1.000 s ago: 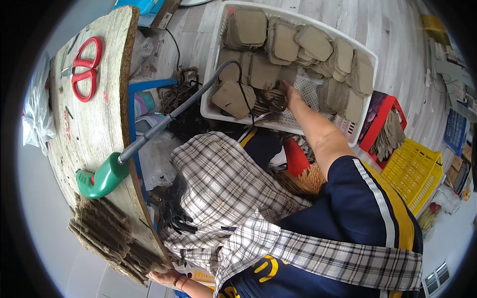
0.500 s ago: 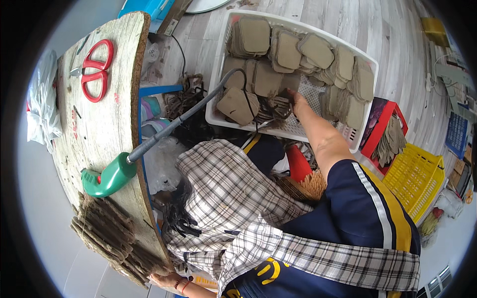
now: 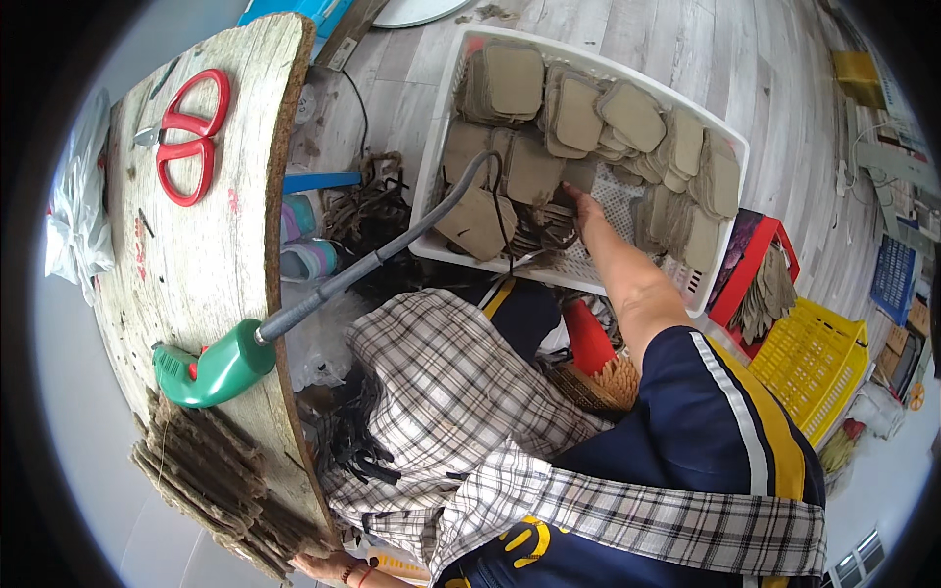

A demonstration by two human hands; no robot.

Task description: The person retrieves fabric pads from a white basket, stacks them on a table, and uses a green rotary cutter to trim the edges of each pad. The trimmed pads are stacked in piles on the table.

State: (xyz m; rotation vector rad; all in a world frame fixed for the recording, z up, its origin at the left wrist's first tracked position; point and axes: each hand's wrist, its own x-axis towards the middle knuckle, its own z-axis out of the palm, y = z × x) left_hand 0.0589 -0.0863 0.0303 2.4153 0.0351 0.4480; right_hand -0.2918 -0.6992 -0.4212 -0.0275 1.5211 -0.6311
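My right hand (image 3: 586, 208) reaches into a white plastic basket (image 3: 720, 250), its fingertips beside a loose bunch of dark brown strips (image 3: 542, 227). Its fingers are partly hidden, so I cannot make out a grip. Stacks of flat grey-brown pieces with rounded corners (image 3: 515, 80) line the basket. My left hand (image 3: 325, 565), with a red band at the wrist, is at the low end of the table, touching or close to a pile of rough brown strips (image 3: 211, 470); its fingers are mostly hidden. A green-handled tool (image 3: 221, 365) with a long grey sleeved cord lies across the table edge.
Red-handled scissors (image 3: 191, 137) lie on the worn wooden table (image 3: 250, 225). Checked cloth (image 3: 461, 367) covers my lap. A red box (image 3: 769, 279) with grey-brown pieces and a yellow basket (image 3: 809, 363) stand at the right. Dark scraps (image 3: 371, 211) lie between table and basket.
The view has shifted slightly, so the basket and table sit a little differently in the picture. My right hand stays by the strips, and my left hand stays at the table end.
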